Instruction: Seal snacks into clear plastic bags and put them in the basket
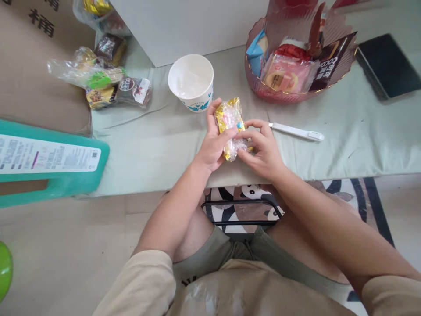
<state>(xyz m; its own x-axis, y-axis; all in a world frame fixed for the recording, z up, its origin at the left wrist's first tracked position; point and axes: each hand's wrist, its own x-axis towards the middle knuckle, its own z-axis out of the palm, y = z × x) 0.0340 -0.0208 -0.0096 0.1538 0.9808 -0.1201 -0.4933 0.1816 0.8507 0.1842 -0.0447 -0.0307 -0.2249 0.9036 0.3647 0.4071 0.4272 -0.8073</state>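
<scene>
Both my hands hold a small snack packet [229, 120] with a clear and gold crinkly wrapper, just above the near edge of a low table covered in pale green cloth [345, 140]. My left hand [212, 142] wraps its fingers round the packet's left side. My right hand [261, 147] pinches the wrapper's lower right end with fingers pressed together. A white paper bowl [191, 82] with blue print stands just beyond the packet. To the right of my right hand lies a white knife-like tool [296, 131].
A pink basket [263, 90] full of wrapped snacks stands at the back right, a dark tablet [388, 66] beside it. Several wrapped snacks [108, 83] lie at the back left. A teal stool [55, 162] sits left, a white box [187, 26] behind the bowl.
</scene>
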